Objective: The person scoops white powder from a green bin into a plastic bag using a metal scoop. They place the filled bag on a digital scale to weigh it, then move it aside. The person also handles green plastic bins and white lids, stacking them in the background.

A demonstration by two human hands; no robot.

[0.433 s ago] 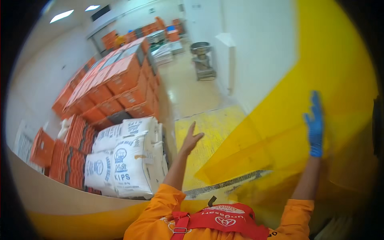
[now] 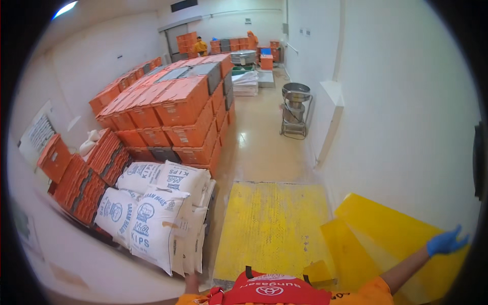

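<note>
the right hand (image 2: 447,242), in a blue glove, is stretched out to the person's right, fingers spread — it overlaps the yellow see-through sheeting (image 2: 394,231), which hangs at the lower right beside the white wall (image 2: 406,122). the left hand (image 2: 192,280) is low, just beside the printed white sacks (image 2: 152,223). whether the glove touches the sheeting, and how the left fingers stand, i cannot tell — orange crates (image 2: 180,109) are stacked beyond the sacks.

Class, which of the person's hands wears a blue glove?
The right hand, by the yellow sheet; what shows of the left hand looks bare.
</note>
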